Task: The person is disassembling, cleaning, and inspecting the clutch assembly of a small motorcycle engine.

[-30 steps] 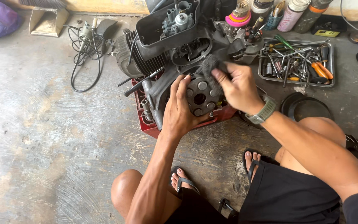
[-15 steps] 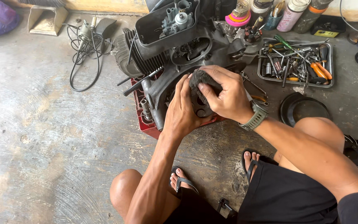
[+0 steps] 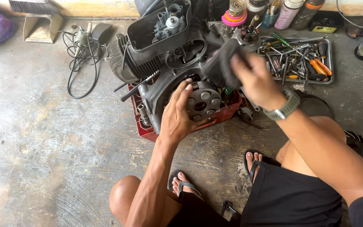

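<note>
Left hand (image 3: 177, 115) gripping round clutch disc (image 3: 202, 101), flat face turned up toward camera, seated in engine case (image 3: 156, 90); right hand (image 3: 255, 80) just above-right, clenched on dark rag (image 3: 223, 65)

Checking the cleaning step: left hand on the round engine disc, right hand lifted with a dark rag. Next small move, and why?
Probably bring the rag back down onto the disc and wipe its face. The right hand holds the rag above and to the right of the disc, off it, while the left hand grips the disc's left edge and steadies it on the engine.
</note>
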